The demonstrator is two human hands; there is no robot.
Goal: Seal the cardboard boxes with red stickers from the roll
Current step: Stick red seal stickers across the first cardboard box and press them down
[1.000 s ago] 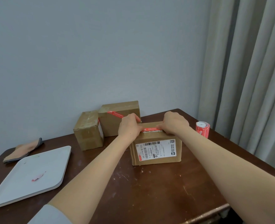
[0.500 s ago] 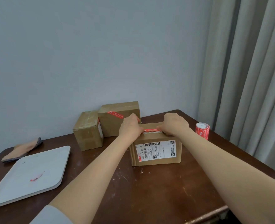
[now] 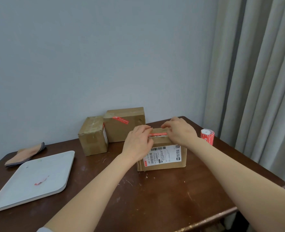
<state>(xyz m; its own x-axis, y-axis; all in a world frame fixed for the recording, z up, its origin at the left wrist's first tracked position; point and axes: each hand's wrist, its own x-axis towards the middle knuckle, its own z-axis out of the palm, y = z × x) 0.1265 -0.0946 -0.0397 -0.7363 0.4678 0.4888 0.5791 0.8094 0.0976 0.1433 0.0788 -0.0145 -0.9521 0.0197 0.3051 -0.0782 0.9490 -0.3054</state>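
Red sticker (image 3: pixel 157 134) on box (image 3: pixel 183 158) under left hand (image 3: pixel 138 143) and right hand (image 3: pixel 182 133), fingers loose; tray (image 3: pixel 54 161) holds scrap (image 3: pixel 41 180).

Two arms in shot, both enter from bottom of frame.
- Left forearm (image 3: pixel 95 186): bare from wrist to near elbow.
- Sliver of sleeve (image 3: pixel 43 229) at bottom frame edge. Pale grey-white, plain, one tone, smooth fabric. Hem and cuff detail too small to read.
- Right forearm (image 3: pixel 230 168): bare all way to right frame edge.
- Left hand (image 3: pixel 138 143), right hand (image 3: pixel 180 131): bare.
- Fingers (image 3: pixel 170 122): slim, tips motion-blurred, nail detail unreadable.
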